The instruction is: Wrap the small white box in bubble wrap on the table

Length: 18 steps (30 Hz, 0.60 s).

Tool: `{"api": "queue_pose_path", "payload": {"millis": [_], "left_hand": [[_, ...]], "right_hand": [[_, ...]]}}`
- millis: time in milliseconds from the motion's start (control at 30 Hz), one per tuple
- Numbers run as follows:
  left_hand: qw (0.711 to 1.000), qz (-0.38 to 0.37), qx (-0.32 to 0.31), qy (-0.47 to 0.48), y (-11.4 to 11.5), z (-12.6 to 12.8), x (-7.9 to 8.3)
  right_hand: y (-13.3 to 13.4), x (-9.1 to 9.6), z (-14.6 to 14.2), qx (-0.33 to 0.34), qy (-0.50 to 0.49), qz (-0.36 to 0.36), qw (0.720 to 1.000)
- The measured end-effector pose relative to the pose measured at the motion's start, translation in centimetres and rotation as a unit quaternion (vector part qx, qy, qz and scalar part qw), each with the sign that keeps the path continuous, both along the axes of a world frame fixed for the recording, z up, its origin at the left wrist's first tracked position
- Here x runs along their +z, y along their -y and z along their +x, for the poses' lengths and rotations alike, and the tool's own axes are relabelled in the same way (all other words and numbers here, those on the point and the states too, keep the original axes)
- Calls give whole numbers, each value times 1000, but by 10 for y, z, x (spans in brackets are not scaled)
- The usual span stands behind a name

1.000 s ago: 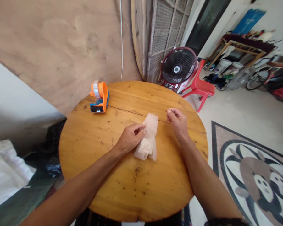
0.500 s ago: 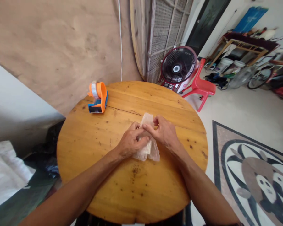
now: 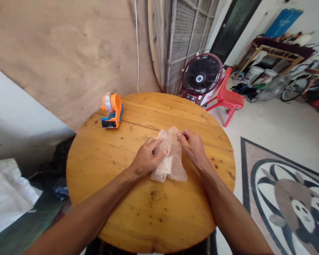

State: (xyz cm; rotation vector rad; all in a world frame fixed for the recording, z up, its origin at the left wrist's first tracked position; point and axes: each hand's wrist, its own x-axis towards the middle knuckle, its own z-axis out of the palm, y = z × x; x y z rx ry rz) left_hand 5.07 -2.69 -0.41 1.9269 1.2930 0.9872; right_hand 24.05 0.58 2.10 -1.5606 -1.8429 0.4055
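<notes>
A crumpled, see-through sheet that looks like bubble wrap (image 3: 178, 166) lies on the round wooden table (image 3: 122, 216), with a cream-coloured patch showing at its lower middle. What that patch belongs to is hidden by the folds. My left hand (image 3: 148, 156) holds the wrap down from the left, thumb and forefinger resting on it. At the upper right edge of the sheet, my right hand (image 3: 192, 145) pinches the wrap between thumb and curled fingers.
An orange and blue tape dispenser (image 3: 113, 111) with a roll of clear tape stands at the table's back left. Beyond the table are a floor fan (image 3: 202, 76) and a red plastic chair (image 3: 227, 95). White sacking (image 3: 13, 191) lies at left.
My right hand has moved right, away from my left hand, drawing the wrap's right side outward. The sheet now lies more spread out. My left hand has barely moved.
</notes>
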Motion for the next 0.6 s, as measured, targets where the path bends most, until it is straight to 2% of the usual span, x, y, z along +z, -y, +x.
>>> {"api": "queue_pose_path", "payload": {"millis": [267, 600], "left_hand": [[1000, 7, 12, 14, -5, -3, -4], [999, 13, 35, 28, -6, -6, -4]], "right_hand": [[-6, -7, 9, 11, -90, -23, 996], [-18, -19, 19, -19, -43, -29, 998]]}}
